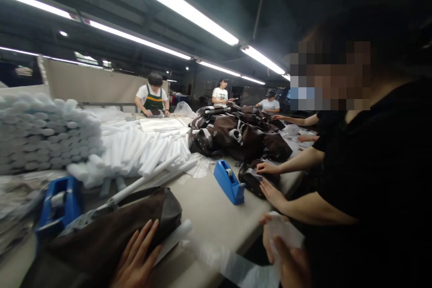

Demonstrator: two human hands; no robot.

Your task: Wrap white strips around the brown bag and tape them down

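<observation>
A dark brown bag (111, 225) lies on its side on the table at the lower left. My left hand (138, 256) rests flat on it, fingers stretched and slightly spread. From beside the bag, a white roll or tube end (178, 234) sticks out under its right side. My right hand (290, 256) is off the table edge at the lower right, fingers closed round a thin white sheet (286, 229). A translucent strip (243, 270) trails from that hand leftward; motion blurs it, and its kind I cannot make out.
Blue tape dispensers stand left (57, 207) and centre (229, 182). White foam tubes (145, 148) are heaped behind, beside a stack (47, 135). Brown bags (232, 135) pile up at the middle. A co-worker's hands (270, 184) work on a bag at right; several people stand around the table.
</observation>
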